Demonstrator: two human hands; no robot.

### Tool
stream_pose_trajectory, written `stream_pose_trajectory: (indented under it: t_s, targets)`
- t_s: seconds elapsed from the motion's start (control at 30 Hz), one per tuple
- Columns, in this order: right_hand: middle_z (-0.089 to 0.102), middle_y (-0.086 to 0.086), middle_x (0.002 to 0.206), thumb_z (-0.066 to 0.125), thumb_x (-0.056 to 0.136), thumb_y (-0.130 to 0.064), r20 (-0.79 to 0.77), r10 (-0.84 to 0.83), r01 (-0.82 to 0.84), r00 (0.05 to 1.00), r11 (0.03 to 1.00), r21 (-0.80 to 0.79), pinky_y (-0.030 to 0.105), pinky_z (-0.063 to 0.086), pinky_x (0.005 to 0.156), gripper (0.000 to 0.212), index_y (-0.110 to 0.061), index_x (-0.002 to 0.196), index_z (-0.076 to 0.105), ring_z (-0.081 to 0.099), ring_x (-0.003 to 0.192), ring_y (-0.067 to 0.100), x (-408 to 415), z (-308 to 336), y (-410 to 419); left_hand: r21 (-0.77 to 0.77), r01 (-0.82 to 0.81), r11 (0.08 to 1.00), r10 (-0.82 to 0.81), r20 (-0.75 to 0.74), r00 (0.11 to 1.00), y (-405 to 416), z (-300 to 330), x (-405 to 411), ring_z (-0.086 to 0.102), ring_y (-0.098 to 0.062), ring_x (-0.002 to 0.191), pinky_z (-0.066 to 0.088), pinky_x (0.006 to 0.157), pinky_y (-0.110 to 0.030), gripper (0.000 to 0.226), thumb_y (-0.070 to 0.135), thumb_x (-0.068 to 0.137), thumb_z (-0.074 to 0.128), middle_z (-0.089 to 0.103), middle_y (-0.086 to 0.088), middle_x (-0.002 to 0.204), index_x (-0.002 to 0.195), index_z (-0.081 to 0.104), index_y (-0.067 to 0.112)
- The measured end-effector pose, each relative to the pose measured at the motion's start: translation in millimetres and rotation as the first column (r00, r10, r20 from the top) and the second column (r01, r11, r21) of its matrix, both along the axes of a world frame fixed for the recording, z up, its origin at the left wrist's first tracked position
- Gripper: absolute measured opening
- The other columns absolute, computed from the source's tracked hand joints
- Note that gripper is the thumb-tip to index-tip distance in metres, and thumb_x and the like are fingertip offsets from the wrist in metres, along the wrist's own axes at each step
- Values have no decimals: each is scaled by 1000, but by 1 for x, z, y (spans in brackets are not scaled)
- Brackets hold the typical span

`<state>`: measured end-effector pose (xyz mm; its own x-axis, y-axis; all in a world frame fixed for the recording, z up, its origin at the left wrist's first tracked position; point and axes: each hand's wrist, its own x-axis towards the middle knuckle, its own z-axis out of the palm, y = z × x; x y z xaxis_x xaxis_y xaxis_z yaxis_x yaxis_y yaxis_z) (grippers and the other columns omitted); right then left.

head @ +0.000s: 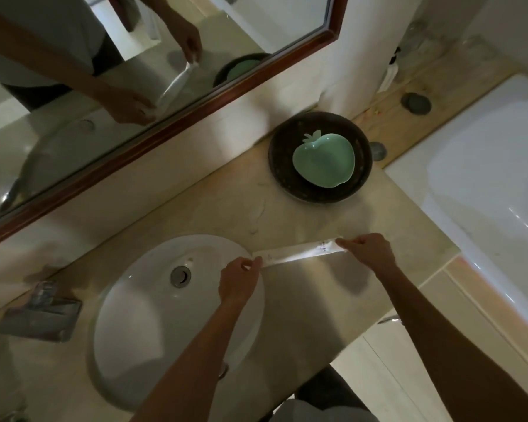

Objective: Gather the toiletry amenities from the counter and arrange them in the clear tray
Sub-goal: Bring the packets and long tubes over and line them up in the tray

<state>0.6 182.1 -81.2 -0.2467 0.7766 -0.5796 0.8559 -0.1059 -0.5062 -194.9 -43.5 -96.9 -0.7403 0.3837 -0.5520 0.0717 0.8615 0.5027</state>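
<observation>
Both hands pinch one long wrapped sachet point(299, 252): left hand point(238, 281) by the sink point(128, 324), right hand point(369, 251) opposite. We'd keep it level, taut; clear tray unidentified.

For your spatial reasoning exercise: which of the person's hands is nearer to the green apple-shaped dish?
Right. The right hand pinches the far end of the long white packet, just below the green apple-shaped dish. The left hand pinches the packet's other end, over the sink's rim, farther away.
</observation>
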Motion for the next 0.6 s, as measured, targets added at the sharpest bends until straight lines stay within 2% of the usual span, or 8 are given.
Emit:
stream_pose_trajectory:
  t_s: [0.1, 0.2, 0.33, 0.47, 0.6]
  targets:
    - [59, -4, 54, 80, 77, -43, -64, -73, 68, 995, 994, -81, 29, 45, 62, 31, -12, 80, 78, 53, 54, 15, -3, -6, -4, 70, -36, 997, 32, 55, 998, 3, -1, -3, 64, -18, 87, 49, 77, -28, 26, 44, 87, 65, 65, 5, 84, 91, 69, 19]
    - [55, -11, 47, 82, 75, -34, -109, -141, 132, 984, 988, -82, 24, 39, 52, 27, -11, 90, 80, 49, 49, 10, -5, -12, -11, 98, -85, 992, 81, 44, 996, -3, 2, -6, 65, -19, 83, 46, 71, -26, 19, 35, 87, 67, 66, 3, 81, 91, 70, 16]
    - [65, 2, 66, 80, 79, -24, -178, -196, 183, 964, 979, -90, 27, 44, 59, 27, -7, 99, 78, 57, 60, 16, -14, -8, -39, 115, -153, 981, 153, 10, 988, -27, 15, -16, 61, -14, 74, 42, 69, -24, 15, 32, 87, 68, 67, 2, 83, 92, 69, 17]
    - [67, 1, 69, 80, 80, -26, -233, -170, 147, 957, 983, -113, 29, 46, 62, 26, -9, 99, 78, 57, 62, 14, -38, 1, -95, 177, -305, 936, 307, 17, 951, -90, 34, -28, 58, -10, 69, 42, 68, -24, 12, 29, 88, 69, 65, 2, 79, 87, 66, 17]
    - [64, -4, 62, 78, 83, -22, -305, -61, 18, 950, 990, -142, 23, 42, 55, 16, -10, 94, 79, 54, 56, 9, -72, 20, -180, 224, -409, 885, 430, -51, 901, -195, 51, -36, 59, -11, 62, 43, 64, -24, 13, 26, 84, 73, 64, 5, 64, 75, 70, 17]
